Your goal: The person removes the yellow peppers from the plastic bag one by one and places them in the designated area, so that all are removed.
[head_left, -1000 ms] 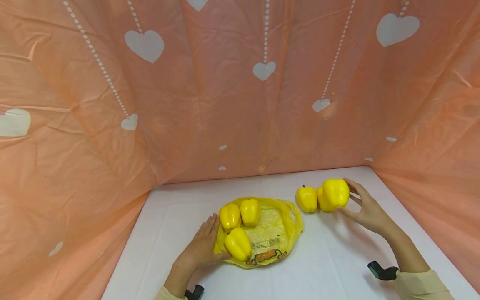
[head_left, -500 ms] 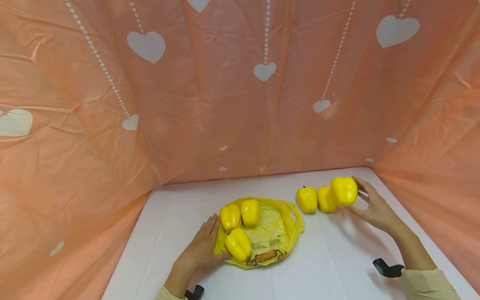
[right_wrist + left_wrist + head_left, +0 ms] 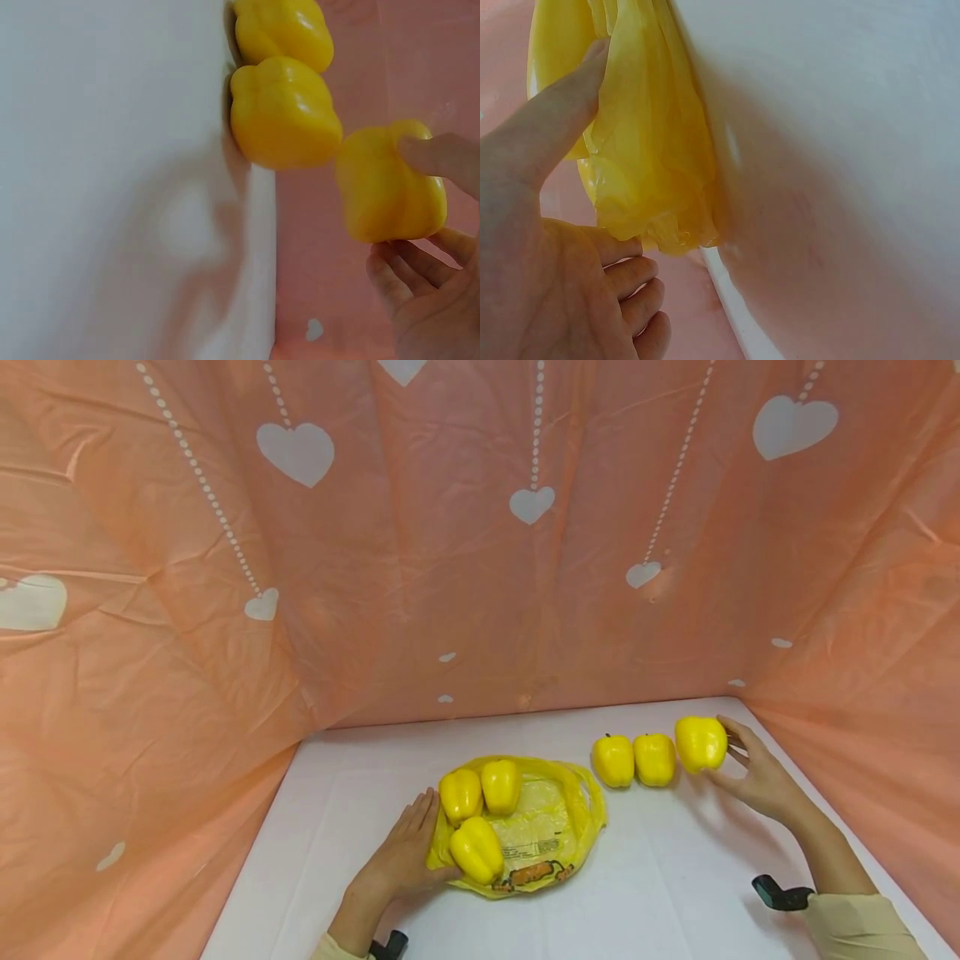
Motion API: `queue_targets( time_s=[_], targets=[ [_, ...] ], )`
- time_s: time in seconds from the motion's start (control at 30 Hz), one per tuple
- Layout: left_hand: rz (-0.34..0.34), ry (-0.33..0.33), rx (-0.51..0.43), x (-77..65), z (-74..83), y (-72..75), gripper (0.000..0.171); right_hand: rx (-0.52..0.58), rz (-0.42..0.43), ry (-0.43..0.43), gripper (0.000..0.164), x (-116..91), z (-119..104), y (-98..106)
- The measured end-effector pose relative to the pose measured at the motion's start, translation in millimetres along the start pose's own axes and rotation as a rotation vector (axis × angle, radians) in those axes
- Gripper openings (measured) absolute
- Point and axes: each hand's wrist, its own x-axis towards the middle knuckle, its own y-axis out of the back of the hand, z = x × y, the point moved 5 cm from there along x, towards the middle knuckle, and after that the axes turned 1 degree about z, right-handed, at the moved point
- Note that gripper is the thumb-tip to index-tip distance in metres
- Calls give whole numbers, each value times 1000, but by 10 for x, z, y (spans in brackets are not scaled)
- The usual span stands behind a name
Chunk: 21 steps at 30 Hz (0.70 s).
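My right hand [image 3: 761,777] holds a yellow bell pepper [image 3: 701,744] between thumb and fingers at the right. In the right wrist view this pepper [image 3: 390,184] is raised off the white table. Two more yellow bell peppers, a left one [image 3: 613,761] and a right one [image 3: 654,760], stand side by side just left of it. A yellow plastic bag [image 3: 536,822] lies in the middle with its mouth spread, three yellow bell peppers [image 3: 477,850] at its left side. My left hand [image 3: 408,852] rests against the bag's left edge, fingers straight, thumb at the near rim [image 3: 652,135].
The white table [image 3: 360,760] reaches back to a peach curtain [image 3: 480,568] printed with white hearts, which also hangs along both sides. Printed lettering and an orange picture show on the bag's near side.
My right hand has moved right with its pepper, away from in front of the middle pepper, and lowered slightly at the end. The left hand and bag have stayed put.
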Motion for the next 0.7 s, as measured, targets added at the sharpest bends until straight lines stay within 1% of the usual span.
queue_targets(
  time_s=[0.1, 0.33, 0.7],
  targets=[
    [0, 1, 3, -1, -2, 3, 124, 6, 0, -19, 98, 1, 59, 0],
    [2, 2, 13, -5, -5, 4, 123, 3, -36, -102, 101, -10, 205, -23],
    [2, -1, 15, -1, -18, -16, 123, 52, -79, -154, 102, -2, 370, -102]
  ],
)
